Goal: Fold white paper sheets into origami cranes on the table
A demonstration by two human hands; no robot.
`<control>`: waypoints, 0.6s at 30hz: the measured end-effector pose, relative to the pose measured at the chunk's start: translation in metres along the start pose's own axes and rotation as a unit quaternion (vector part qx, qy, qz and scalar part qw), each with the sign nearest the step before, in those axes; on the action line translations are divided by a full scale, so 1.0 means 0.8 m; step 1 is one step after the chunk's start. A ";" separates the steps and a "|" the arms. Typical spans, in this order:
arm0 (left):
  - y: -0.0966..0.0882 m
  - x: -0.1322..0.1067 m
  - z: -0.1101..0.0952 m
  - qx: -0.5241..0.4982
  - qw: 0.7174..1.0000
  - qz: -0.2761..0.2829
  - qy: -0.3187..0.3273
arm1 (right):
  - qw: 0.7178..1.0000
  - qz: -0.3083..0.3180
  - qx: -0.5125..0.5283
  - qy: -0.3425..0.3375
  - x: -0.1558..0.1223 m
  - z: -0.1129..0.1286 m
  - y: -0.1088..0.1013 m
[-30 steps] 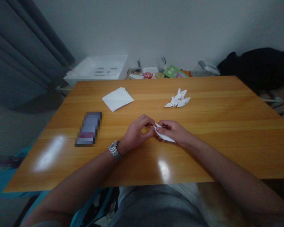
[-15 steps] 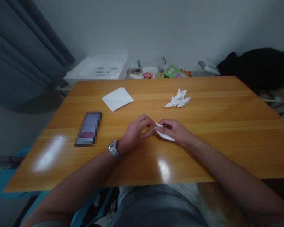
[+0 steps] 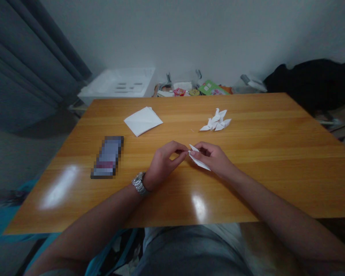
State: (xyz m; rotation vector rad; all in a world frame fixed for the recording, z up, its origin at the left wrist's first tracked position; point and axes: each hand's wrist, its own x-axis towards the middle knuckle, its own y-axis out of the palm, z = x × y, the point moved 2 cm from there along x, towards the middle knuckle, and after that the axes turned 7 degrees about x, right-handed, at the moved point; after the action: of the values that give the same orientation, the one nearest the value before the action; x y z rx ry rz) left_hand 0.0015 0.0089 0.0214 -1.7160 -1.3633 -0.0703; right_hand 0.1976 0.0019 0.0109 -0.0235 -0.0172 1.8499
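A small folded piece of white paper (image 3: 199,161) is held just above the wooden table (image 3: 276,153), near its middle. My left hand (image 3: 163,165), with a metal watch on the wrist, pinches the paper's upper tip between thumb and fingers. My right hand (image 3: 215,159) grips the rest of the paper from the right, fingers curled round it. A stack of flat white paper sheets (image 3: 143,120) lies at the back left. Several finished white folded paper figures (image 3: 217,121) sit in a cluster at the back right.
A dark phone (image 3: 108,156) lies flat on the table to the left of my hands. Behind the table stand a white plastic box (image 3: 117,82), small clutter (image 3: 189,89) and a black bag (image 3: 313,80). A grey curtain (image 3: 23,65) hangs at left.
Both hands and the folded paper have shifted slightly away from me; the fingertips have worked along the paper's tip. Nothing else on the table moved.
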 end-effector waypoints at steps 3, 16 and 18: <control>0.002 -0.001 0.000 -0.021 1.000 -0.014 -0.018 | 0.999 -0.012 -0.029 -0.021 -0.001 0.002 0.000; 0.012 -0.004 0.003 -0.170 0.980 -0.013 -0.103 | 0.995 -0.044 -0.039 -0.079 -0.002 0.003 0.004; 0.015 -0.005 0.005 -0.188 0.976 -0.010 -0.111 | 0.995 -0.047 -0.043 -0.076 -0.002 0.003 0.005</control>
State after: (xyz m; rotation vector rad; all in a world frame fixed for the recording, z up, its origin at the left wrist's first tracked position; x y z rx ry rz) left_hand 0.0077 0.0092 0.0097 -2.0729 -1.6108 -0.1602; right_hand 0.1945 -0.0006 0.0128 0.0566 -0.2001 1.7525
